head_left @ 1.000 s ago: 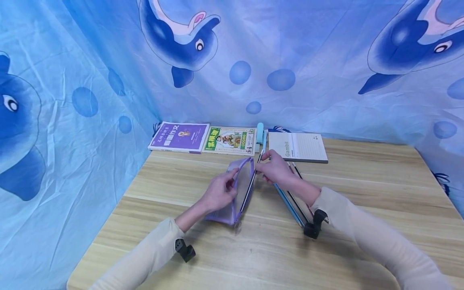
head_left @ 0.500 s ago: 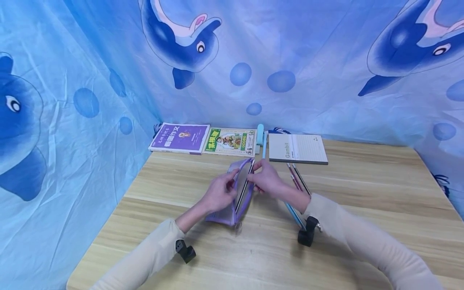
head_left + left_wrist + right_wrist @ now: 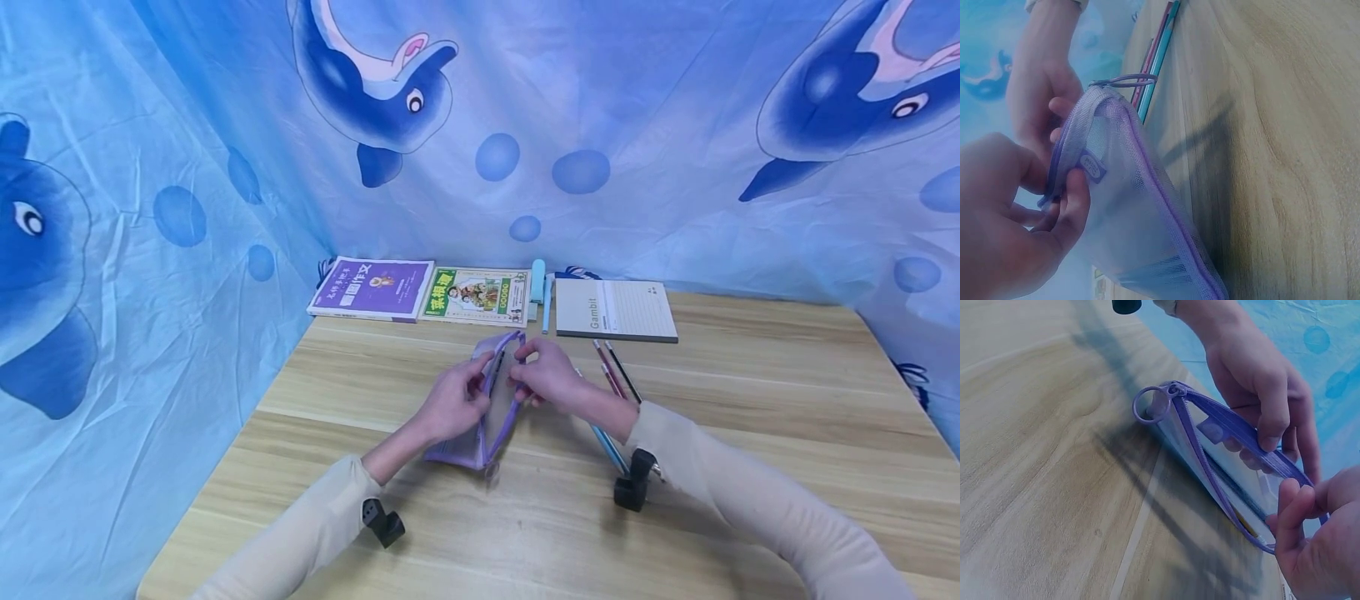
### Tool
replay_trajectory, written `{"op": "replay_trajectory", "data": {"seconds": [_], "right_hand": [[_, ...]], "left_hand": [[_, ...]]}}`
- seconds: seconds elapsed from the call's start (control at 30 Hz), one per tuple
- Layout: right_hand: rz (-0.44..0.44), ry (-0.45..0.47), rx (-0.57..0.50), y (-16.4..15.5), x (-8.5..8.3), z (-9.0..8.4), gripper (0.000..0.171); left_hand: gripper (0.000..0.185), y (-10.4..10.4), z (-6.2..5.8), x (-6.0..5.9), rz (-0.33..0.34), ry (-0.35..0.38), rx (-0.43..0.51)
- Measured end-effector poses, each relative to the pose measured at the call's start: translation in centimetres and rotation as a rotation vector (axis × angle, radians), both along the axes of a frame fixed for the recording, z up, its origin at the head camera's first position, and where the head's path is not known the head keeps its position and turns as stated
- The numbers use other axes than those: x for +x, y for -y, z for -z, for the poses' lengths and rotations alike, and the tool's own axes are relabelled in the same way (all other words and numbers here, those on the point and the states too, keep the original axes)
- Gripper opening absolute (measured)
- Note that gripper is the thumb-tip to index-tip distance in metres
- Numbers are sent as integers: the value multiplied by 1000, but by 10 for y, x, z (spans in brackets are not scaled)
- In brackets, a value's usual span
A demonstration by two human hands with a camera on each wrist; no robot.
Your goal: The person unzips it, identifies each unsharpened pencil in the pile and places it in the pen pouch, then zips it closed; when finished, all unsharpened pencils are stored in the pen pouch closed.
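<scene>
A purple mesh pencil pouch (image 3: 459, 447) stands with its zipped mouth spread. My left hand (image 3: 453, 402) pinches the left rim between thumb and fingers, as the left wrist view shows. My right hand (image 3: 551, 375) is at the mouth's far right side, fingers loosely bent at the rim, no pencil showing between them. A dark pencil (image 3: 498, 367) leans inside the pouch, its upper end near the left rim. From the right wrist, dark pencil lengths (image 3: 1235, 487) show within the opening, beside the zip pull ring (image 3: 1151, 405).
Right of the pouch lie blue pencils (image 3: 611, 450), dark red pencils (image 3: 611, 379) and a black pencil (image 3: 624, 371), partly under the right forearm. Along the back are a purple book (image 3: 375, 287), a green-framed book (image 3: 474, 294), a light blue pen (image 3: 546, 308) and a notebook (image 3: 618, 310).
My right hand has lowered the black-and-white pencil leftward into the pouch and let it go; it now leans deeper inside. My left hand has kept its hold on the rim.
</scene>
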State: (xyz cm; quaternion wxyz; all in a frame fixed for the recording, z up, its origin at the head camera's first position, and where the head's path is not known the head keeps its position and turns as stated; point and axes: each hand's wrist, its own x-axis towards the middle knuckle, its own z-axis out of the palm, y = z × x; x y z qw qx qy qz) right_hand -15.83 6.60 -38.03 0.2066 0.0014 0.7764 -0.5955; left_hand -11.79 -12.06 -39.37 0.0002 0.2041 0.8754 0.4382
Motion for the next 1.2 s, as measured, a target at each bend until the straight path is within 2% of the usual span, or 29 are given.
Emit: {"op": "replay_trajectory", "data": {"seconds": [0.2,0.3,0.43,0.6,0.7,0.83,1.0,1.2], "right_hand": [[4,-6,19,-12,-2,-3,32],[-18,-18,76,-29,-3,-8,31],[-123,-68,216,-62,-7,-11,31],[-275,-238,416,-106,-8,-8,21],[-319,-306,492,-123,-6,-4,11],[-339,-293,524,-135,-3,2,6],[-334,-260,560,-141,0,7,8],[-310,-215,548,-139,4,9,11]], "left_hand": [[70,0,-1,0,-15,17,3],[70,-1,-1,0,-16,19,10],[69,-2,-1,0,-11,19,14],[69,-1,-3,0,-9,31,17],[68,0,-3,1,-9,31,12],[68,0,-1,0,0,16,5],[68,0,-1,-1,13,2,8],[67,1,1,-1,7,3,0]]}}
